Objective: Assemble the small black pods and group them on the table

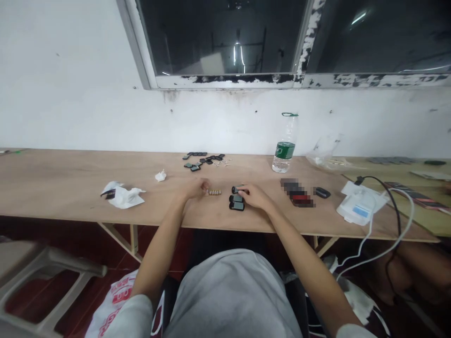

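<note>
On the wooden table, a short row of small brass-coloured pieces (214,192) lies between my hands. My left hand (199,188) is at the left end of that row, its fingers bent together; what they hold, if anything, is too small to make out. Dark oval pieces with grey faces (236,205) lie stacked front to back, right of the brass row. My right hand (252,194) has its fingertips closed on the farthest of these dark pieces. Farther back is a loose group of similar dark pieces (195,166), with small pale bits (221,163) beside it.
A water bottle (284,151) stands near the wall. Crumpled tissue (127,196) lies at left, a small wad (160,175) nearer the middle. At right are a blurred dark object (297,192), a black oval item (322,192), a white box (357,209) and cables (399,216).
</note>
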`<state>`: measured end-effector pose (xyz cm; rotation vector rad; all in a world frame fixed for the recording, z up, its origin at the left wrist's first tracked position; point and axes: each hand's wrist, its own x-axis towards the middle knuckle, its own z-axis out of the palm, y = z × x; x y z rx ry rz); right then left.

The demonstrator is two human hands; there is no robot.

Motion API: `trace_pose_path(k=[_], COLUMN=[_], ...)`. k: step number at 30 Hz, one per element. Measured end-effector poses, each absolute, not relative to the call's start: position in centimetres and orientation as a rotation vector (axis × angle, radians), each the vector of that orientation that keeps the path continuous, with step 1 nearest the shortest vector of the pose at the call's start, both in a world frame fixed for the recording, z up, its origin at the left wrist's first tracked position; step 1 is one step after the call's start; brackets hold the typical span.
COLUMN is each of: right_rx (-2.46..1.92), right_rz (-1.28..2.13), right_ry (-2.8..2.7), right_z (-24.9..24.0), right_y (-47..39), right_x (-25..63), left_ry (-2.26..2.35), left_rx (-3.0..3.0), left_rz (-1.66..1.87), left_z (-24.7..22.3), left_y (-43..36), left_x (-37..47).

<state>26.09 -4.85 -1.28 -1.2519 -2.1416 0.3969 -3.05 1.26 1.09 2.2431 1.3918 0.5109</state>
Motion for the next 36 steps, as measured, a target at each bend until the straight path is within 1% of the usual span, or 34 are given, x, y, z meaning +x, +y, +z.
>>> trace_pose_path(k=[5,12,16,20,25,33,36], right_rx=[-1.233,-1.218,-1.306,-1.394,-1.403,-1.415,-1.342], right_rz=[0.407,0.245,0.237,0.331,0.497,0.531,0.556], right_ry=[-2.184,-2.062,-2.041,-2.212,-2.352,-2.422,-2.408], right_z=[-1.3,-0.2,0.0,-0.3,-0.3,-0.2,0.0], right_y=[-4.9,-4.9,-4.6,-4.3,-4.8,-5.0,-5.1], right_x=[25.9,26.8,29.0,31.1,31.1,31.3,31.5], left_ry=[1.295,1.379,1.422,1.460,1.436,1.413,1.431], left_rx=[2.178,2.337,2.403,2.387,2.422,2.407,2.383], left_rz=[0.501,0.571,0.622,0.560,0.542,0.523,0.508], left_z=[1.2,1.5,1.6,1.2,0.6,0.5,0.8], left_y=[1.3,1.4,1.3,1.7,2.1,2.1,1.8], left_x=[-3.1,-4.1,-4.5,-4.4,-4.4,-4.5,-4.4])
